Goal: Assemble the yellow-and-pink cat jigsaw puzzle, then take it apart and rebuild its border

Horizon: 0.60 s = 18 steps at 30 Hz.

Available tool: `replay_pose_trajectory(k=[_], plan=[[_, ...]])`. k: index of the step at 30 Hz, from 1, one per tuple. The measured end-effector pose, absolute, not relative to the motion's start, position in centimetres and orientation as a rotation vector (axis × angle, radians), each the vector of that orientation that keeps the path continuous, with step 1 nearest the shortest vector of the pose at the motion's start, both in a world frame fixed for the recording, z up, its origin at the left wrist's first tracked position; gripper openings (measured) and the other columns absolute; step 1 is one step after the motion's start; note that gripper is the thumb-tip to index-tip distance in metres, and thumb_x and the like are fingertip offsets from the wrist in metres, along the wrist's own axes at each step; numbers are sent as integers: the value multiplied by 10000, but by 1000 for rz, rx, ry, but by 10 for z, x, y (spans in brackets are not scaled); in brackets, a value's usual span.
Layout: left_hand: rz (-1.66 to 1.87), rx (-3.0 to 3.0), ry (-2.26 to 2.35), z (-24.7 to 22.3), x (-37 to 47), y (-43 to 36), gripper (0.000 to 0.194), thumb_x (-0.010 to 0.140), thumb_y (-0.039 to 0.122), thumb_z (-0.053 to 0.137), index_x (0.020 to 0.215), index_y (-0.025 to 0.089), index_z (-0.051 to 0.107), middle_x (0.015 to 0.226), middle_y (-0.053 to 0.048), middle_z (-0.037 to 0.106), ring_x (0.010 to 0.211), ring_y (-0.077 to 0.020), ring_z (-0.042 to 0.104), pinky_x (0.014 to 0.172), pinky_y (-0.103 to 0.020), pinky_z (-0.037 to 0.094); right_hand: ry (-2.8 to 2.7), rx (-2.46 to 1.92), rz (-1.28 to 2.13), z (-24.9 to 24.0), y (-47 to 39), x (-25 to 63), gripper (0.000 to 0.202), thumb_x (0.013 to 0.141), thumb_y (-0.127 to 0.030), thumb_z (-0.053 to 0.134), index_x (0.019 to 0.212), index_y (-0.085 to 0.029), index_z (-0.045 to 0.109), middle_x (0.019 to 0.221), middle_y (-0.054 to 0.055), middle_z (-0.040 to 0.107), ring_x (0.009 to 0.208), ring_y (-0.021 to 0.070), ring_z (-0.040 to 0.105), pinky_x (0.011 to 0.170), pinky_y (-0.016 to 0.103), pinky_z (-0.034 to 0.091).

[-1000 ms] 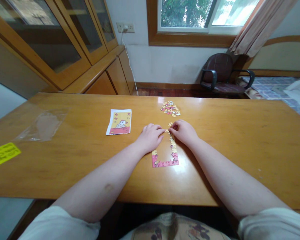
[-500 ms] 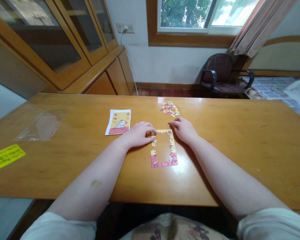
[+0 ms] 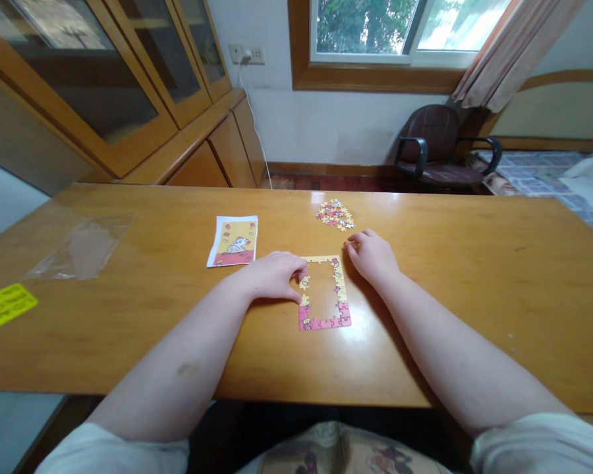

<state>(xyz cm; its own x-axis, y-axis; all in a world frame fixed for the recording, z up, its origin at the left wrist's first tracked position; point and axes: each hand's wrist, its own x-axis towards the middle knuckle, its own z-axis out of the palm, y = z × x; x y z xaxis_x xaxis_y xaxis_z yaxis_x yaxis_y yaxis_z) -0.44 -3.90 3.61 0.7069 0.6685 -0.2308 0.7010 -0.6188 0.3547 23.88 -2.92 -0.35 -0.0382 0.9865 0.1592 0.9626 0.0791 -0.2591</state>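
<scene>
The jigsaw puzzle border [image 3: 346,309], yellow above and pink below, lies on the table as an upright rectangle with bare wood inside. My left hand [image 3: 277,275] is at its left side, thumb and fingers spread apart and touching the upper-left edge pieces, partly hiding them. Beyond the upper right corner rests my right hand [image 3: 373,255], its fingers curled in; whether a piece is between them I cannot see. A heap of loose puzzle pieces [image 3: 335,214] lies just past the border. Left of it is the picture sheet [image 3: 234,242] with a white animal.
A clear plastic bag [image 3: 86,247] and a yellow label [image 3: 4,308] lie on the left of the wooden table [image 3: 474,276]. Cabinets [image 3: 222,141] stand beyond its left side. An armchair [image 3: 432,145] and a bed [image 3: 543,174] are past the far edge.
My right hand has drawn back slightly to the right, away from the border's top corner. My left hand has slid down a little, its thumb now lower on the left side.
</scene>
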Motion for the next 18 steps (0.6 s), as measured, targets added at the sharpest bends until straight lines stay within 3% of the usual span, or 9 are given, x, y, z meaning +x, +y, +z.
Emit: replay_pose_trajectory(k=[3,6,10,18], plan=[[-65,2492,1039,35,-5,-38,294,688,437,697,851,218,588,810,5,605,771,-172,538,657,-273,366,-2096,-2004,124,-2,-30,238,296,895,-409,494,909,-204,708,967,79,651,856,207,609,751,303,435],[44,2498,1102,30,-7,-36,245,772,426,624,912,226,608,911,-13,628,870,-191,565,752,-297,397,-2138,-1978,169,-4,-29,239,237,878,-372,530,897,-224,714,966,57,660,854,195,612,742,286,430],[129,2495,1227,23,-10,-32,327,765,441,636,1018,236,608,1059,-35,626,998,-225,562,857,-334,405,-2156,-1937,178,-4,-30,239,223,888,-301,501,941,-239,708,1004,44,666,876,183,617,756,270,429],[96,2491,1207,23,-13,-30,350,784,441,605,1077,250,615,1104,-30,623,1028,-219,567,872,-338,421,-2152,-2136,144,3,-33,238,308,895,-387,474,949,-204,716,999,88,662,881,214,627,750,300,443]])
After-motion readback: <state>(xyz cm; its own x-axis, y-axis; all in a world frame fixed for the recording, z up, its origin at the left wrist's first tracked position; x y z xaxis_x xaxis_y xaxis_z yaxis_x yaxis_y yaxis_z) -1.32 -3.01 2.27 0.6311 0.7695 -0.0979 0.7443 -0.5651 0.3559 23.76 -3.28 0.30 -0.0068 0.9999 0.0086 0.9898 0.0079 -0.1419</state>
